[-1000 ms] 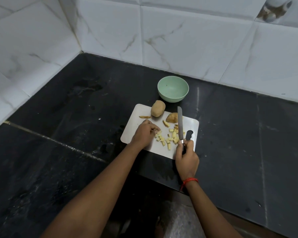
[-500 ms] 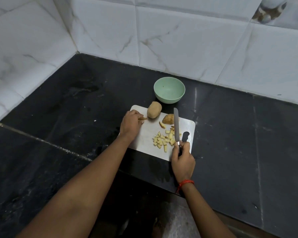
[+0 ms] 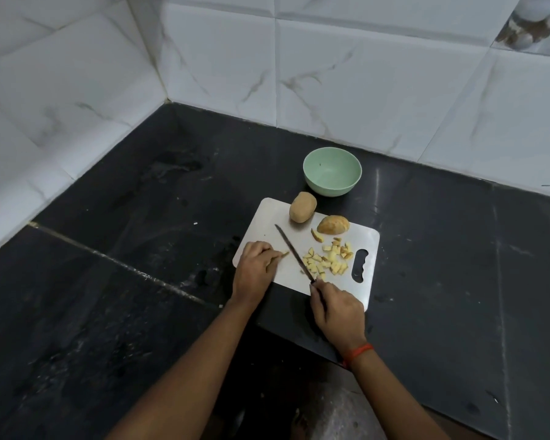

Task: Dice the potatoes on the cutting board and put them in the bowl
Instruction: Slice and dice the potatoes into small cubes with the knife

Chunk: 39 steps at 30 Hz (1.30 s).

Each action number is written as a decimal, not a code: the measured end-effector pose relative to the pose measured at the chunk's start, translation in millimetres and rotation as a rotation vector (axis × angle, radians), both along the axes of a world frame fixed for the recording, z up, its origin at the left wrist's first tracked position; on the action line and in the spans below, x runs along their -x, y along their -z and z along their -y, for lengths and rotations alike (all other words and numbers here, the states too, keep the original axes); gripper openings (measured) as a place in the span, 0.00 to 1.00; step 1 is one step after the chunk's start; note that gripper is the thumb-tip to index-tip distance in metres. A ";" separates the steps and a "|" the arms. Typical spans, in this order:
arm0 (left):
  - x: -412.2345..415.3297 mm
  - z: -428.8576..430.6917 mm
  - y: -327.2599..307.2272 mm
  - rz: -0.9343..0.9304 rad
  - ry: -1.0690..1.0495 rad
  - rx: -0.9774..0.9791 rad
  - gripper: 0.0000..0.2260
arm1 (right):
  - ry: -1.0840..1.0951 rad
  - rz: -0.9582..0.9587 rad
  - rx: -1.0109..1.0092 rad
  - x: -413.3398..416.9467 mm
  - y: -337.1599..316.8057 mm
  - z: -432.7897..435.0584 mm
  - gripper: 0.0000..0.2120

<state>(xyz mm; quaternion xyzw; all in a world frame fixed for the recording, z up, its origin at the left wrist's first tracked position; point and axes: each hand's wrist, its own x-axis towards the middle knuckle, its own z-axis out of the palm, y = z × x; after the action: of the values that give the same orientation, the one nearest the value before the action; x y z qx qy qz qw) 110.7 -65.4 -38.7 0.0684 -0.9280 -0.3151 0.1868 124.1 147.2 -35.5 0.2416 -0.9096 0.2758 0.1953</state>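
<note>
I see the black desk [image 3: 140, 312] spreading out ahead of both hands to a white tiled wall [image 3: 362, 74]. The white cutting board [image 3: 269, 223] lies on it, under the fingertips and beyond them. The pale green bowl [image 3: 327, 188] stands on the desk past the board's far edge, well beyond both hands, and holds no potato.

My left hand [image 3: 256, 271] rests at the board's left edge with its fingers curled, pinching a thin potato strip [image 3: 285, 254]. My right hand [image 3: 337, 308], with a red thread [image 3: 358, 352] at the wrist, grips the handle of the knife [image 3: 294, 252]. The blade slants away to the left, just past the left fingertips. I cannot tell whether its edge touches the strip.

A whole potato [image 3: 302, 207] sits at the far edge, beyond the left hand, and a halved potato [image 3: 333, 225] lies beyond the right. The diced pieces [image 3: 329, 262] are heaped just ahead of the right hand.
</note>
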 end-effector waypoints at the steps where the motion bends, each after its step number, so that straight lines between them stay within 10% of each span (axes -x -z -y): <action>1: -1.4 0.3 1.5 0.009 0.003 -0.046 0.06 | 0.033 0.030 0.028 1.3 -0.5 -0.1 0.07; 27: 3.5 4.9 4.5 0.054 -0.039 -0.181 0.05 | 0.184 0.357 -0.321 -45.3 -10.6 29.1 0.06; 39: 5.3 4.8 6.3 0.076 -0.054 -0.208 0.04 | 0.212 0.287 -0.163 -44.1 -7.6 26.2 0.10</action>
<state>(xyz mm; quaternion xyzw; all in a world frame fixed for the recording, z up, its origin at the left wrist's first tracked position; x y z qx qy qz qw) 105.4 -70.2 -45.0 0.1244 -0.8945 -0.4017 0.1517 168.2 121.0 -27.9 0.1174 -0.9678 0.2107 0.0713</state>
